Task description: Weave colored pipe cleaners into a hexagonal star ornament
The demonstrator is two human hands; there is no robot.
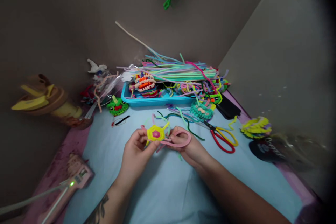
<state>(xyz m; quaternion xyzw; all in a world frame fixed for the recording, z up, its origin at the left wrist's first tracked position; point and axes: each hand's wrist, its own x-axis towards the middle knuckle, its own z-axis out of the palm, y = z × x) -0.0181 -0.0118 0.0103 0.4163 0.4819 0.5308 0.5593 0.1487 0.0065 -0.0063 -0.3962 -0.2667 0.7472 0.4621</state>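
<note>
Between my hands is a yellow pipe-cleaner flower piece (156, 134) with a pink centre and stems sticking out around it. My left hand (139, 147) pinches its left and lower edge, thumb in front. A pink pipe cleaner (185, 140) curves in a loop beside the piece, and my right hand (186, 147) closes on it with thumb and fingers. Pale green and pink stems rise behind the yellow piece. Some of my right fingertips are hidden behind the loop. Both hands are above the light blue cloth (162, 182).
A blue tray (162, 102) heaped with pipe cleaners stands at the back. Red-and-yellow-handled scissors (223, 139) lie right of my hands, near a black phone (228, 106). A pink glue gun (78, 178) rests at left. Around lie a green figure (117, 106) and a teal one (201, 111).
</note>
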